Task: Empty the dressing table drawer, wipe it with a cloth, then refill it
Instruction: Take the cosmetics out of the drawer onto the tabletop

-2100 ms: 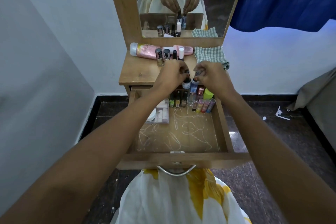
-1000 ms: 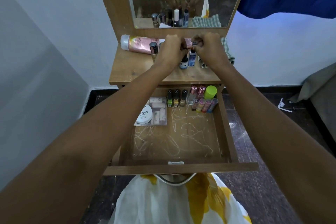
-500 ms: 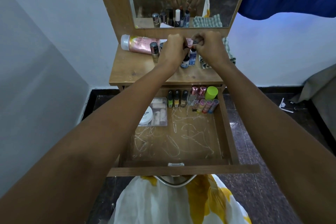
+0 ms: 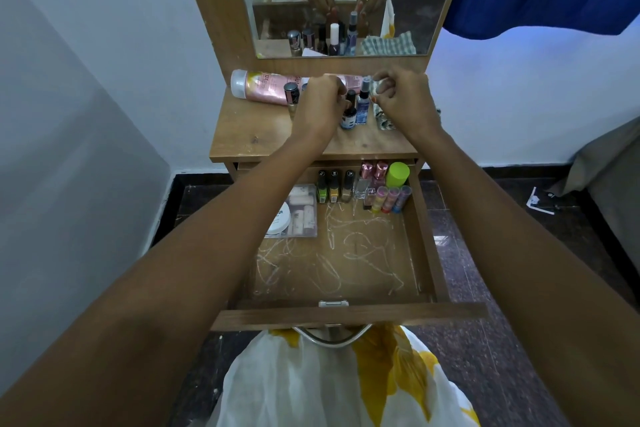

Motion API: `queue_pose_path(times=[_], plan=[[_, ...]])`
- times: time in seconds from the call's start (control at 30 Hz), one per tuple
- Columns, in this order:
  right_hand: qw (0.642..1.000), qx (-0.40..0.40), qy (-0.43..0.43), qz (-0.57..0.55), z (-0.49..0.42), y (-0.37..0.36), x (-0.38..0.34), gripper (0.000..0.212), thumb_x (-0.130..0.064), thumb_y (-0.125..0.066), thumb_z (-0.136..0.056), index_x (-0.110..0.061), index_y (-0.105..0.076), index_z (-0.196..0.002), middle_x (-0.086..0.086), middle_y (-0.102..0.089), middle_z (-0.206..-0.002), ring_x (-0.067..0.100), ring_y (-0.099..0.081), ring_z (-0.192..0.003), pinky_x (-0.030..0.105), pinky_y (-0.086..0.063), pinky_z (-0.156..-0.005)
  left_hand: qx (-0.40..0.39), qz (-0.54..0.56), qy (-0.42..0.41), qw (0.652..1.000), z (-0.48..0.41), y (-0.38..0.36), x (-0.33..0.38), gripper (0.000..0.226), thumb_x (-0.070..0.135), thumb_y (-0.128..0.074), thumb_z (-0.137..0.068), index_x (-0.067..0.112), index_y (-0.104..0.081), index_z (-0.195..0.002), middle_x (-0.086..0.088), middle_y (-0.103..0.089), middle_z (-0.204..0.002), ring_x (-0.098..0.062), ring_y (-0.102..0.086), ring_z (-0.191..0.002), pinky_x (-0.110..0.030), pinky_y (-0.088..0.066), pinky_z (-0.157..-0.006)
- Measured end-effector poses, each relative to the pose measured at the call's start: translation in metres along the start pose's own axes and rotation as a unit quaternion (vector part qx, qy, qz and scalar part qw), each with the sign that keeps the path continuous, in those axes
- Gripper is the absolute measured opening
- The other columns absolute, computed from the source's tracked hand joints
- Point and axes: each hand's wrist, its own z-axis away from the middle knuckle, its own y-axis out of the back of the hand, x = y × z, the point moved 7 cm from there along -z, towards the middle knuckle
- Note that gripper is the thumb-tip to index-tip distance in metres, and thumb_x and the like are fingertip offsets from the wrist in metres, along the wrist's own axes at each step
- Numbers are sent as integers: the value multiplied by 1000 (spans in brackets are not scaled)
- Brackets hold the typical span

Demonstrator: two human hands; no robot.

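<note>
1. Wooden counter (image 4: 263, 135) now carries two more bottles (image 4: 355, 107), moved from the drawer (image 4: 420, 236).
2. Left hand (image 4: 320, 104) grip curled at bottles; right hand (image 4: 403, 97) loosely curled; contents unclear.
3. Drawer's 12 o'clock end remains stocked; emptying continues.

Open wooden drawer (image 4: 420, 236), seemingly half emptied, bottles at back.

Left hand (image 4: 317, 104) hides bottles — its grip unclear.

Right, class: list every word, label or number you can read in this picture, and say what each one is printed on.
"SH": end of a word on the white round jar in the drawer; the rest is hidden by the arm.
"DX": on the pink tube lying on the tabletop; its other print is blurred.
Nail polish bottles: labels too small to read.
</note>
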Motion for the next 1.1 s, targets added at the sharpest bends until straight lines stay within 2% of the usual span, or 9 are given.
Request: queue_pose_path(times=[0.2, 0.37, 0.5, 0.63, 0.67, 0.77, 0.8, 0.93, 1.1], plan=[[1000, -17, 0, 4, 30, 5, -1, 18, 2, -54, -83, 3, -65, -98, 19, -67, -95, 15, -55, -80, 28, -47, -74, -11, 28, -15, 999, 27, -8, 5, 21, 7, -60, -86, 2, -65, -106, -14, -67, -105, -24, -64, -94, -31, -52, -82], [999, -47, -23, 16, 60, -3, 15, 13, 1, -58, -82, 2, -66, -92, 17, -68, -93, 14, -54, -77, 25, -44, -70, -57, 13, -30, 998, 58, -35, 7, 21, 6, -58, -86, 2, -64, -106, -15, -67, -105, -26, -63, -95, -34, -52, -83], [996, -74, -47, 23, 80, -12, 35, 16, 3, -53, -83, 1, -67, -91, 19, -68, -92, 19, -58, -76, 27, -44, -69, -86, -20, -22, 996, 74, -54, 3, 16, 2, -57, -83, 3, -65, -97, -17, -66, -98, -32, -62, -90, -37, -51, -74], [989, -123, -76, 36, 99, -24, 51, 17, 0, -51, -87, -1, -65, -96, 21, -69, -88, 19, -59, -69, 14, -45, -60, -127, -53, 4, 991, 84, -77, -10, 16, -3, -47, -83, 3, -61, -87, -19, -65, -91, -36, -62, -87, -37, -43, -64], [987, -136, -81, 38, 103, -28, 53, 18, -1, -50, -88, -2, -64, -98, 21, -69, -88, 23, -63, -70, 15, -48, -62, -138, -57, 7, 989, 87, -82, -12, 17, -4, -45, -83, 3, -60, -86, -20, -65, -90, -37, -62, -87, -37, -41, -63], [981, -161, -96, 45, 112, -40, 59, 21, -1, -52, -87, -3, -63, -105, 18, -69, -98, 30, -67, -81, 40, -55, -79, -163, -61, 22, 984, 93, -94, -19, 19, -3, -44, -86, 2, -62, -92, -22, -65, -94, -38, -62, -90, -33, -37, -63], [981, -162, -95, 55, 114, -43, 59, 24, -1, -54, -86, -4, -63, -108, 16, -68, -102, 29, -67, -87, 43, -54, -82, -167, -61, 26, 984, 94, -98, -22, 21, -2, -44, -87, 2, -62, -96, -22, -65, -96, -38, -62, -92, -34, -38, -63], [977, -150, -19, 148, 120, -48, 51, 28, -6, -55, -87, -6, -62, -113, 12, -63, -114, 27, -58, -103, 36, -48, -79, -171, -47, 34, 984, 94, -115, -33, 26, -4, -46, -87, 6, -62, -105, -19, -65, -101, -36, -63, -94, -37, -46, -67], [971, -124, 22, 205, 119, -47, 45, 28, -7, -55, -87, -5, -61, -114, 12, -61, -116, 29, -57, -104, 35, -48, -77, -178, -42, 37, 982, 93, -124, -40, 27, -5, -45, -88, 8, -63, -105, -18, -66, -98, -34, -64, -91, -38, -47, -69]])
